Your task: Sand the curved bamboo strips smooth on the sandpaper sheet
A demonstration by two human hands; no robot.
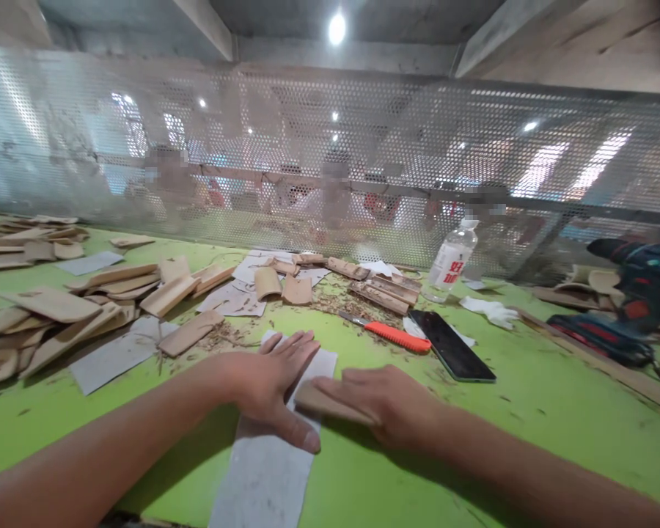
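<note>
A pale grey strip that looks like the back of sandpaper [272,469] lies lengthwise on the green table. My left hand [275,381] rests flat across it, fingers and thumb spread. In my right hand [388,403] is a flat bamboo piece [322,402], its far end against the strip's right side beside my left thumb. The fingers of that hand press along the piece's top, hiding part of it. Just beyond the hands lie an orange-handled utility knife [399,336] and a black phone [452,345].
Split bamboo pieces [60,301] are heaped at the left; more lie among shavings at the back [385,292]. A plastic bottle [452,260] stands before the perforated metal screen [286,147]. A cordless drill [646,286] and a white crumpled glove or cloth [489,312] are at the right.
</note>
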